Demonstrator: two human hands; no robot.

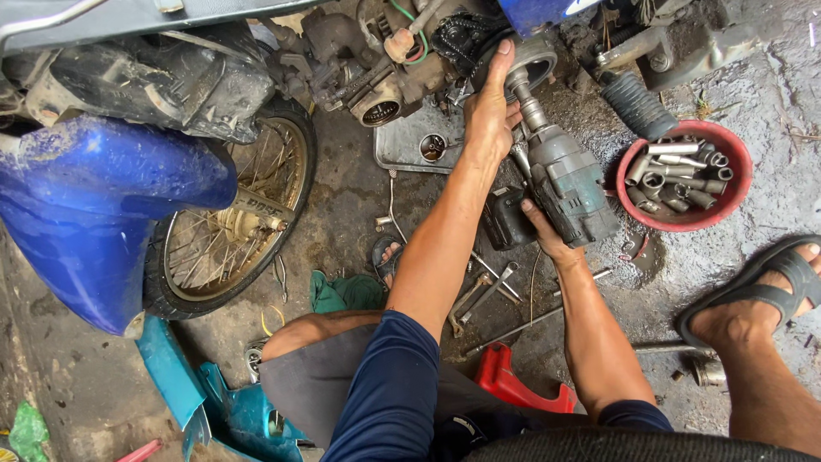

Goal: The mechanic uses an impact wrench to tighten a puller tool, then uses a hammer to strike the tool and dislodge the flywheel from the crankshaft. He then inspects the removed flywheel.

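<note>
Cordless impact wrench held at centre-right of frame by right hand, fingers wrapped around grip. Socket end pressed into round engine part at top centre. Left hand laid flat against that part, fingers extended, gripping nothing. Red bowl of sockets seen at right, just beside wrench. Spoked wheel seen at left. Spanners scattered on wet floor below wrench.

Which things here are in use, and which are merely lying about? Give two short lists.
In use: left hand steadying the engine part; right hand holding the impact wrench.

Lying about: red bowl of sockets; spanners; green rag; metal tray.
</note>
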